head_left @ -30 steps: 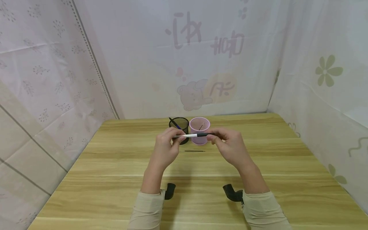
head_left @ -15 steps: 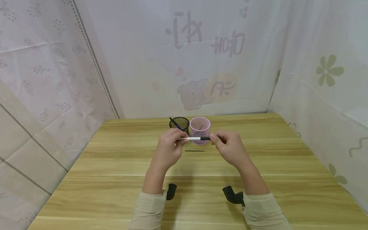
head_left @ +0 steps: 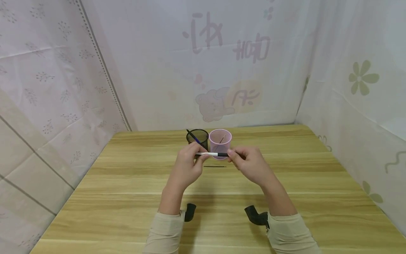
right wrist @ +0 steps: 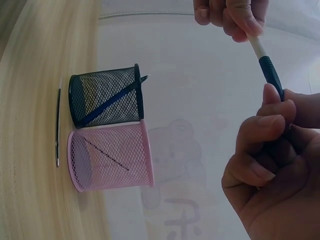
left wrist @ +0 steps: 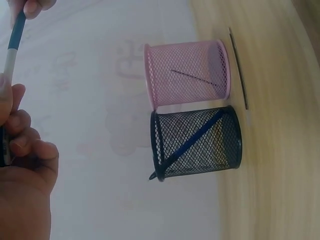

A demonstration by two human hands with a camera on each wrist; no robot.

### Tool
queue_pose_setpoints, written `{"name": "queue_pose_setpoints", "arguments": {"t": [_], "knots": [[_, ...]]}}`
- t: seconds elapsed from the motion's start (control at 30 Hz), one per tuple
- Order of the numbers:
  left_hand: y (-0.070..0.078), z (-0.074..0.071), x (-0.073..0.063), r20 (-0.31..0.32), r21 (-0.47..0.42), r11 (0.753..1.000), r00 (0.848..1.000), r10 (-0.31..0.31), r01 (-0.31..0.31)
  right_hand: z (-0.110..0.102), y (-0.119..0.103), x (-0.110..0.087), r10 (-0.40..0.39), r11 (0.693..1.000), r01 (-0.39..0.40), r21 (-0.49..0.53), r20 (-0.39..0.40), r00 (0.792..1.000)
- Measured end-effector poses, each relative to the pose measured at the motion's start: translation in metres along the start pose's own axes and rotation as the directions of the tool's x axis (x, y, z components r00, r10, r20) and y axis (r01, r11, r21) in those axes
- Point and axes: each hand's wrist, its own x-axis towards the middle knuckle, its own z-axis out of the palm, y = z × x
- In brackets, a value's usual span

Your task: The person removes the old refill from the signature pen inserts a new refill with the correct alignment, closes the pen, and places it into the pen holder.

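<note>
Both hands hold one white-and-black pen (head_left: pixel 213 154) level above the table, in front of two mesh cups. My left hand (head_left: pixel 189 164) grips its white barrel between thumb and fingers. At the other end, my right hand (head_left: pixel 250 163) pinches the black ribbed grip (right wrist: pixel 269 71), and the fingers hide the tip. Behind the hands stands a black mesh pen cup (left wrist: pixel 197 145) with a dark blue pen (left wrist: pixel 192 142) leaning in it. Touching its side is a pink mesh cup (right wrist: pixel 112 157) with a thin dark refill (right wrist: pixel 106 154) inside. Another refill (head_left: pixel 215 166) lies on the table before the cups.
The wood-grain table (head_left: pixel 127 197) reaches back to a printed cloth (head_left: pixel 158 70), with more cloth at both sides. A black curved mount (head_left: pixel 256 216) sticks out from the right sleeve, and a similar mount (head_left: pixel 190 212) from the left.
The pen has come down slightly, and less of its black part shows past the right fingers. My left hand has shifted a little right and down. Cups and loose refill stay put.
</note>
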Motion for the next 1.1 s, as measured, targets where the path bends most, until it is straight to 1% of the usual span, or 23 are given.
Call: {"name": "queue_pose_setpoints", "arguments": {"t": [0.13, 0.27, 0.37, 0.5, 0.67, 0.8, 0.87, 0.97, 1.03, 1.1], "knots": [[-0.0012, 0.0001, -0.0014, 0.002, -0.015, 1.000, 1.000, -0.022, 0.022, -0.0002, 0.0001, 0.0002, 0.012, 1.000, -0.011, -0.021, 0.023, 1.000], [-0.0041, 0.0001, -0.0019, -0.034, -0.002, 1.000, 0.999, -0.010, 0.010, -0.0007, -0.0004, 0.0001, -0.004, 0.999, 0.004, -0.048, -0.015, 1.000], [-0.0047, -0.0009, -0.0013, -0.071, 0.037, 0.999, 0.997, 0.008, -0.005, -0.0003, -0.0010, -0.0004, -0.040, 0.998, 0.037, -0.058, -0.057, 0.998], [-0.0025, -0.0024, -0.0004, -0.090, 0.080, 0.997, 0.996, 0.008, -0.001, 0.0010, -0.0009, -0.0010, -0.092, 0.994, 0.087, -0.061, -0.097, 0.991], [0.0008, -0.0030, 0.0000, -0.105, 0.074, 0.997, 0.994, -0.007, 0.015, 0.0016, -0.0017, -0.0016, -0.110, 0.992, 0.101, -0.073, -0.119, 0.987], [0.0018, -0.0018, 0.0007, -0.126, 0.063, 0.998, 0.992, 0.015, -0.007, 0.0017, -0.0023, -0.0028, -0.126, 0.988, 0.114, -0.107, -0.121, 0.985], [0.0016, -0.0005, 0.0004, -0.142, 0.069, 0.997, 0.989, 0.043, -0.034, 0.0020, -0.0023, -0.0032, -0.117, 0.988, 0.104, -0.111, -0.118, 0.986], [0.0005, 0.0016, -0.0003, -0.157, 0.082, 0.995, 0.985, 0.072, -0.059, 0.0027, -0.0017, -0.0037, -0.063, 0.996, 0.057, -0.067, -0.099, 0.993], [-0.0003, 0.0023, -0.0008, -0.142, 0.098, 0.994, 0.988, 0.066, -0.052, 0.0031, -0.0011, -0.0035, -0.022, 0.999, 0.019, -0.041, -0.083, 0.996], [-0.0007, 0.0012, -0.0013, -0.102, 0.113, 0.993, 0.994, 0.033, -0.021, 0.0029, 0.0000, -0.0030, 0.006, 0.999, -0.008, -0.033, -0.077, 0.997]]}}
